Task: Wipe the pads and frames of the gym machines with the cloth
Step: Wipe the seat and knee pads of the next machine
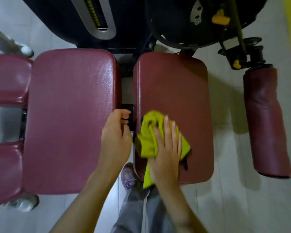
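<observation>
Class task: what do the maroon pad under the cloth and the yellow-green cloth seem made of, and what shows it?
Maroon pad: probably vinyl or leatherette, glossy; highlights and fine grain. Yellow-green cloth: likely soft microfibre, matt; it crumples in folds.

Smeared by motion: right hand (166, 152) and cloth (148, 143), partly covered beneath it. Cut off at left edge: two small pads (5, 79).

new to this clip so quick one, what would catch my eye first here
The bright yellow-green cloth, pressed flat under the right hand on the near part of the right maroon pad. Next, the left hand, fingers curled on the black frame part in the gap between that pad and the larger maroon pad to its left.
</observation>
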Available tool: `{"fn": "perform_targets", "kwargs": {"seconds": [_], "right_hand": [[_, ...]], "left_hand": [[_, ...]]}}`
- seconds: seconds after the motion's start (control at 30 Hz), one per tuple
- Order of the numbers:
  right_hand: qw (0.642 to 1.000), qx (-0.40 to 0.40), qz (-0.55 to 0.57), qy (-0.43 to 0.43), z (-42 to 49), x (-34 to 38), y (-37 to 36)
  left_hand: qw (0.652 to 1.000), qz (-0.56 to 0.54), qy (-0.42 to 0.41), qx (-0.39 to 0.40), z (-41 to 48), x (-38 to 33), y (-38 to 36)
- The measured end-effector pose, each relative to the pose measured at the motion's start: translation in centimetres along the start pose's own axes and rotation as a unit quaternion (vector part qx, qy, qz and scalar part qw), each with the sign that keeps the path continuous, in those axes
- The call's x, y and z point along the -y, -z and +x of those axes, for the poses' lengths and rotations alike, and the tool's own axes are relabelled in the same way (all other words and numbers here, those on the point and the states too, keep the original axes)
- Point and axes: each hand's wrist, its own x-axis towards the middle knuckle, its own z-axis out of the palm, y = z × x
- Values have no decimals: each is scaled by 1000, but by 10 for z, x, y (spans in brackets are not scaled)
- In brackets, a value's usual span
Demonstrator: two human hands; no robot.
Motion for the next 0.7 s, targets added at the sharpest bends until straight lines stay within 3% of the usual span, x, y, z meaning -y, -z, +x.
{"fn": "perform_targets", "kwargs": {"seconds": [0.13, 0.23, 0.4, 0.57, 0.7], "right_hand": [[1000, 4, -28, 0, -100, -25, -8], [998, 17, -46, -31, -88, -26, -7], [992, -6, -44, -114, 12, -11, -4], [992, -29, -26, -124, 157, 4, -18], [995, -43, -18, -89, 253, 6, -28]], "left_hand": [[999, 6, 29, 25, 1, -10, -8], [999, -3, 26, 27, 7, -14, -14], [998, 9, 53, 27, 18, -18, -18], [994, 106, 22, 27, 13, -23, -33], [992, 107, 67, 2, 2, -27, -44]]}}
